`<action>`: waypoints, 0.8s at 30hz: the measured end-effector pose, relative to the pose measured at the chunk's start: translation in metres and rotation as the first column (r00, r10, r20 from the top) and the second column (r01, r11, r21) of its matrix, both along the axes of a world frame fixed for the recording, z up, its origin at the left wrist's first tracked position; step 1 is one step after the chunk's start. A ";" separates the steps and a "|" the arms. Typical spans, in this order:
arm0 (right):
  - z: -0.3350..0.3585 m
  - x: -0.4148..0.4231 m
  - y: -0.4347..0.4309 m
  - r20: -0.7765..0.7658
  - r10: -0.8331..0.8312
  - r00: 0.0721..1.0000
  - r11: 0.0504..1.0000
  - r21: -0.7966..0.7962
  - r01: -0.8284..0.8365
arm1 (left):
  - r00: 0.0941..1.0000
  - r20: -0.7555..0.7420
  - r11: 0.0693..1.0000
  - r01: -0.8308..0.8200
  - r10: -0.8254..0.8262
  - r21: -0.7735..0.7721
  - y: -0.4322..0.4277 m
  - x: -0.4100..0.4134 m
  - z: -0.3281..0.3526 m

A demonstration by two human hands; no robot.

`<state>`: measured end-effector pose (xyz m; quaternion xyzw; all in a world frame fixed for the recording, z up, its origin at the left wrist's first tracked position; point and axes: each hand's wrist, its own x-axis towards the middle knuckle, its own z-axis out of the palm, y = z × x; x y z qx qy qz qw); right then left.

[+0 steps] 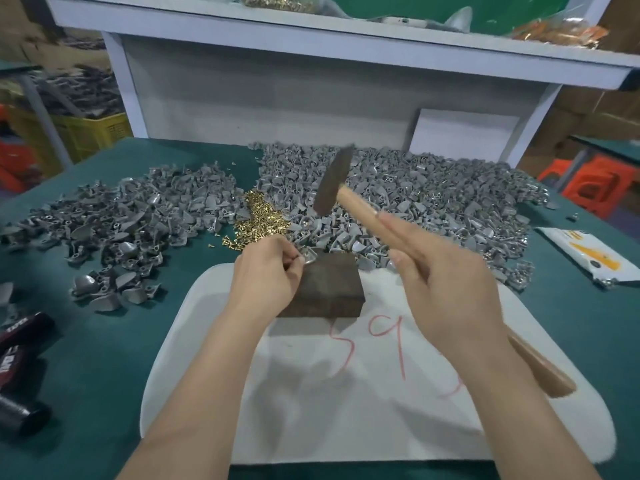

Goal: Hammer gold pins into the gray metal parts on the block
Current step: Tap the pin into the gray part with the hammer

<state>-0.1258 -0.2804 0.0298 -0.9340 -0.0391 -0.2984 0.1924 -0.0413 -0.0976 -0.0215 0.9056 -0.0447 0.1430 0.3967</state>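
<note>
Left hand (268, 268): fingers pinch a small gray metal part (309, 255) at the dark wooden block's (325, 282) far corner, steadying it for striking. Right hand (446, 282): fingers grip the wooden-handled steel hammer (334, 181), raised above.

Your table (104, 358): green top | white mat (346, 410) with red marks, flat at the near edge in front of you | gray metal parts (433, 195) in two heaps, left and far right | gold pins (263, 220), small pile between the heaps | black canisters (20, 341) at your left edge | white-and-yellow packet (588, 254) at your right
</note>
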 end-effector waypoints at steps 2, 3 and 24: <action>-0.004 -0.002 0.000 0.024 0.056 0.998 0.995 0.079 -0.058 | 1.000 -0.012 1.000 -0.009 0.009 0.009 0.000 0.000 0.000; -0.007 -0.002 0.002 -0.067 0.075 0.995 0.997 0.034 -0.073 | 1.000 -0.019 1.000 -0.009 0.009 0.001 0.000 0.000 0.001; -0.040 0.076 -0.004 -0.255 -0.068 0.964 0.985 0.137 0.106 | 0.999 0.034 1.000 -0.012 0.011 0.015 -0.002 -0.006 0.009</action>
